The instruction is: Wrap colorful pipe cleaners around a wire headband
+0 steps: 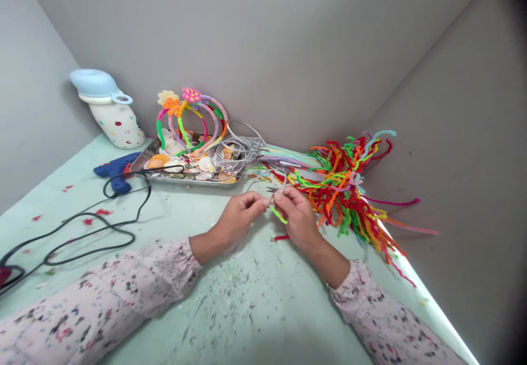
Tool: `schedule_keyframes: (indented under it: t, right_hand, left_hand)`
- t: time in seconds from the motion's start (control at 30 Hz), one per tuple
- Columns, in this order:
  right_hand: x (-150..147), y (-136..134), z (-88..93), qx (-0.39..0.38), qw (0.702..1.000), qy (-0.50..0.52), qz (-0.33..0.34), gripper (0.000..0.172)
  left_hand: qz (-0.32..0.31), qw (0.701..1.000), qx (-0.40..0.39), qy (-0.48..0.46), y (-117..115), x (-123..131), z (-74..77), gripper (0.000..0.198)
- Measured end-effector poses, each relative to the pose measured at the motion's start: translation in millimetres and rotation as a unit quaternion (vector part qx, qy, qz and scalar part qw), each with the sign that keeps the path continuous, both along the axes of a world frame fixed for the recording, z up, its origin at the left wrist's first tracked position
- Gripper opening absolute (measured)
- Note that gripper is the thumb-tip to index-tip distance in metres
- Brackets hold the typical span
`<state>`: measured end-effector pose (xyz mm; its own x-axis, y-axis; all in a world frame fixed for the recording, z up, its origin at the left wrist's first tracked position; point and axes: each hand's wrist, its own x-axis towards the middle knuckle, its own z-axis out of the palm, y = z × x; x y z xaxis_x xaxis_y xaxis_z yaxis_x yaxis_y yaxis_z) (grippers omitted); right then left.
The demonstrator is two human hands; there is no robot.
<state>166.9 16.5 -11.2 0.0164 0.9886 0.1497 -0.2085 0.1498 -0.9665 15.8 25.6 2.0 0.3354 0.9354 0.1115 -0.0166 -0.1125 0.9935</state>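
Wire (pixel 285 179) held at the centre of things

Both hands nearly meet at the fingertips, just above the pale green surface (pixel 247 299). The right hand (pixel 300 215) is pinched on the grey wire; the left hand (pixel 235 219) has thumb and forefinger closed together (on what is too small to tell). A lime-green fuzzy strip (pixel 279 215) dangles between them at 6 o'clock. From the hands, a heap of bright pipe cleaners (pixel 349 195) spreads at 3 o'clock. Toward 10 o'clock stands a metal tray (pixel 197 184) of shells, with decorated headbands (pixel 181 134) and a grey coil (pixel 230 156) in it; farther out stands a patterned bottle (pixel 115 121). The blue glue gun (pixel 119 172) lies at 9 o'clock.
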Motion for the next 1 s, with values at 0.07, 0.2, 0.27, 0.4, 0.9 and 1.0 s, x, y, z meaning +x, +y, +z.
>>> schedule_keyframes:
  t: [0.07,0.2,0.27,0.4,0.9,1.0]
  right_hand:
    - [-0.1,0.2,-0.6,0.001,1.0,0.001,0.0,0.02]
    - [-0.4,0.4,-0.7,0.0,1.0,0.007,0.002,0.02]
    - [-0.3,0.7,-0.4,0.003,1.0,0.019,0.004,0.019]
    - [0.2,1.6,0.1,0.01,0.999,0.031,-0.006,0.018]
    - [1.2,1.5,-3.7,0.02,1.0,0.019,0.009,0.016]
    - [1.1,1.1,-3.3,0.022,0.999,0.028,0.009,0.015]
  left_hand:
    - [0.008,1.0,0.012,0.001,-1.1,0.2,-0.6,0.026]
    - [0.004,1.0,0.015,-0.001,-2.5,-0.2,-1.3,0.026]
    - [-0.001,1.0,0.016,-0.013,-2.8,-1.0,-1.6,0.027]
    - [0.001,0.999,0.023,-0.037,-2.5,-2.0,-3.2,0.026]
    - [0.033,0.996,0.066,0.059,-5.0,-0.5,3.8,0.02]
    - [0.018,0.998,0.048,0.033,-5.1,-0.8,2.1,0.021]
